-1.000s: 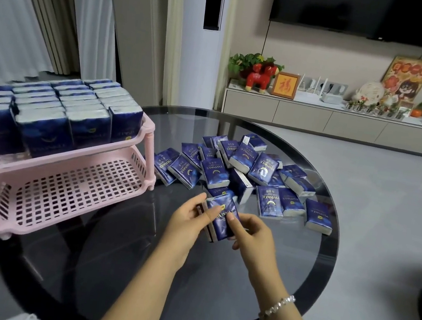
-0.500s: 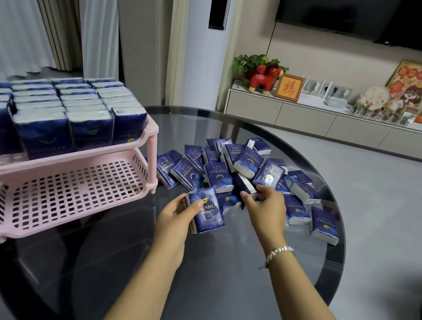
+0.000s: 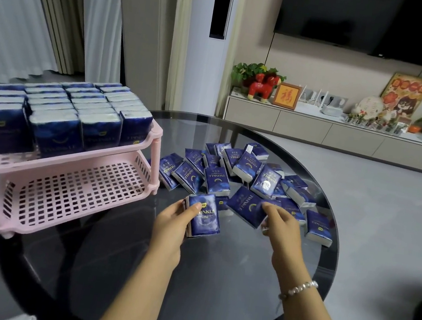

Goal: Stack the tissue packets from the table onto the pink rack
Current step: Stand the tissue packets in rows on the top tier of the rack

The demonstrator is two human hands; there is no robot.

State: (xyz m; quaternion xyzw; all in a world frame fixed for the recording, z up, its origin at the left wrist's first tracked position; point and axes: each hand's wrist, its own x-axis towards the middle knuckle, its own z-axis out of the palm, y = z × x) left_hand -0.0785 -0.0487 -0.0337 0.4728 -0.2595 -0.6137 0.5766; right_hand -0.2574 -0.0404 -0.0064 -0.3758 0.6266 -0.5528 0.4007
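On the round glass table the left hand grips a small stack of dark-blue tissue packets, thumb curled over the top one, just off the 6 o'clock edge of the loose pile of packets. The right hand pinches the near corner of another packet lying at the pile's 5 o'clock side. At 9 o'clock from the pile stands the pink rack, its upper tier filled with upright packets, its lower tier bare
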